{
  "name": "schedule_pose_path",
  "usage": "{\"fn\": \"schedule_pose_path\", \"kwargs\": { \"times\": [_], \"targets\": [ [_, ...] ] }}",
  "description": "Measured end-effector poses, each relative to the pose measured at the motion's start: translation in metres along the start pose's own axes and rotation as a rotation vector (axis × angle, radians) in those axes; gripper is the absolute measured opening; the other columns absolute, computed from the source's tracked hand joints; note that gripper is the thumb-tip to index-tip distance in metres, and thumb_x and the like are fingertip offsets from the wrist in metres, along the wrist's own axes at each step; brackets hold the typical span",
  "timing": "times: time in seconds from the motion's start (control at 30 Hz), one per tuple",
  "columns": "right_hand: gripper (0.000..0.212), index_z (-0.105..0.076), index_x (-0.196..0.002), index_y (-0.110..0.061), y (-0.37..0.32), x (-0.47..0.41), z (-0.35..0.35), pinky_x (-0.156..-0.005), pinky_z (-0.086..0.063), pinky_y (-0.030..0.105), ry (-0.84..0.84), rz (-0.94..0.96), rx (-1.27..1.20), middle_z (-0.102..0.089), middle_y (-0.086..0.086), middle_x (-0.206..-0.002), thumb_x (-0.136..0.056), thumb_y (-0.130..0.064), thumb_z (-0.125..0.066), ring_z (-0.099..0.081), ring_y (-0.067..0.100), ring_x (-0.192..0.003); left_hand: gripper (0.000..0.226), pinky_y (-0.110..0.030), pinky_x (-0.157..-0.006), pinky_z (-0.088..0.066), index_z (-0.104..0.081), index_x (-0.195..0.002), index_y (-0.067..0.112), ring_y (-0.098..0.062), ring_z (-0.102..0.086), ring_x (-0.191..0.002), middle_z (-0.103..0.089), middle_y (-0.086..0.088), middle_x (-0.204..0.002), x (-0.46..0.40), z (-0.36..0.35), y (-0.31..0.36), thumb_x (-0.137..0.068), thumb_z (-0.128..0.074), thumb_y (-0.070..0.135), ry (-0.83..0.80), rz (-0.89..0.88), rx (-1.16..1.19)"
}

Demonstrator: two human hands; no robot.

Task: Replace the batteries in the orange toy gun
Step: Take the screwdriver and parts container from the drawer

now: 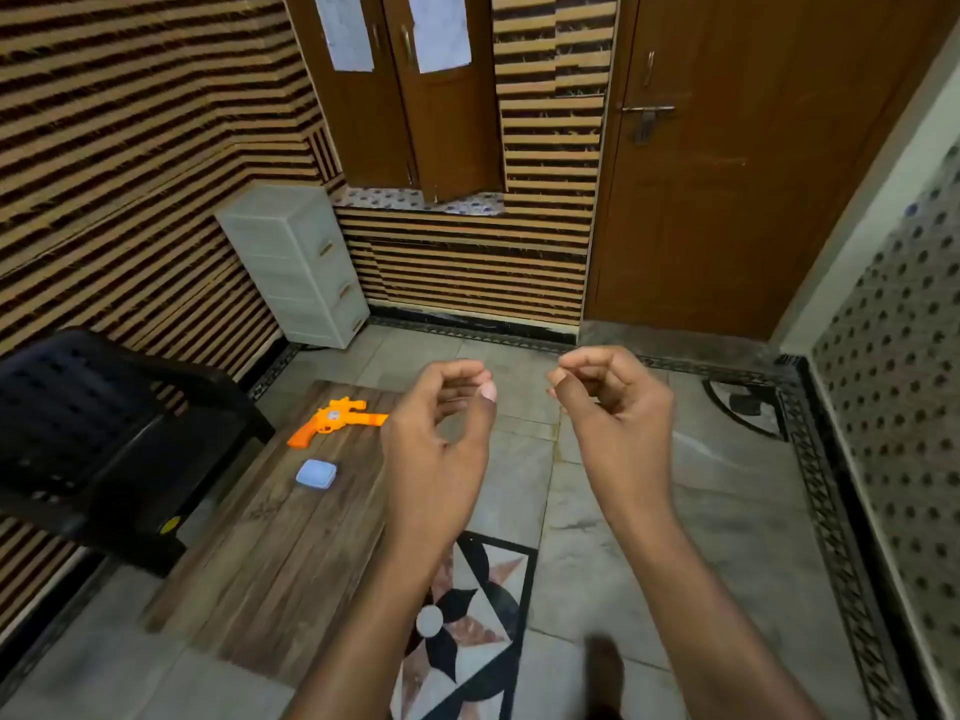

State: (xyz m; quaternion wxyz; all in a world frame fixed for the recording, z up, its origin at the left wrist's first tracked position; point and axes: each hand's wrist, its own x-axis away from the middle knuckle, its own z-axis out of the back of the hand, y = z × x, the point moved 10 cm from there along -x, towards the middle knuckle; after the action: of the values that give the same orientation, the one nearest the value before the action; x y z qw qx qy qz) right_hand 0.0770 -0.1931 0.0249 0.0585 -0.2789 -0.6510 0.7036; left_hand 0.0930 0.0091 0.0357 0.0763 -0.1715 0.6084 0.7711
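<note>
Obs.: both hands raised in mid-air over the tiled floor, near centre of view, well apart from the work items. Left hand (441, 423) has fingers loosely curled, thumb near forefinger, nothing visible in it. Right hand (613, 407) is the same: loose curl, empty as far as can be seen.

Orange toy gun (332, 419) lies flat on the far part of the low wooden desk (270, 553), barrel pointing right, grip toward the left. Small blue case (316, 475) sits just nearer on the same desk, lid closed; contents not visible. Black plastic chair (104, 433) stands at the desk's left.

Judgement: task not started; battery cover position cannot be made out.

Risks:
- Gun lies close to the desk's right edge; a careless reach could knock it to the floor.
- No screwdriver in view; forcing a screwed cover could crack the plastic.
- Spare cells unconfirmed; small cells may roll off.
</note>
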Motion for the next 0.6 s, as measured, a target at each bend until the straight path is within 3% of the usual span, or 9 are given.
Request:
{"fn": "schedule_pose_path", "kwargs": {
  "times": [0.17, 0.37, 0.6],
  "targets": [
    [0.014, -0.074, -0.095, -0.024, 0.059, -0.115, -0.021, -0.08, -0.059, 0.036, -0.031, -0.035, 0.017, -0.074, -0.003, -0.088, -0.09, -0.011, -0.075, -0.071, 0.018, -0.088, 0.013, -0.039, -0.097, -0.06, -0.074, -0.111, 0.024, -0.007, -0.071, -0.106, -0.077, 0.012, -0.106, -0.096, -0.06, -0.047, -0.099, -0.071, 0.018, 0.006, 0.044, -0.028],
    [0.014, -0.074, -0.095, -0.021, 0.096, -0.262, -0.049, -0.075, -0.051, 0.017, -0.155, 0.001, 0.055, -0.073, -0.005, -0.089, -0.091, -0.008, -0.074, -0.069, 0.011, -0.087, 0.015, -0.044, -0.101, -0.058, -0.072, -0.109, 0.032, -0.009, -0.071, -0.11, -0.077, 0.012, -0.108, -0.214, -0.126, -0.082, -0.1, -0.071, 0.02, 0.076, 0.095, -0.021],
    [0.012, -0.075, -0.095, -0.017, 0.155, -0.423, -0.114, -0.073, -0.051, 0.017, -0.235, 0.011, 0.067, -0.073, -0.004, -0.087, -0.09, -0.006, -0.075, -0.07, 0.012, -0.085, 0.013, -0.04, -0.101, -0.057, -0.073, -0.108, 0.027, -0.008, -0.07, -0.109, -0.076, 0.013, -0.108, -0.357, -0.183, -0.138, -0.1, -0.07, 0.017, 0.146, 0.134, -0.026]
  ]
}}
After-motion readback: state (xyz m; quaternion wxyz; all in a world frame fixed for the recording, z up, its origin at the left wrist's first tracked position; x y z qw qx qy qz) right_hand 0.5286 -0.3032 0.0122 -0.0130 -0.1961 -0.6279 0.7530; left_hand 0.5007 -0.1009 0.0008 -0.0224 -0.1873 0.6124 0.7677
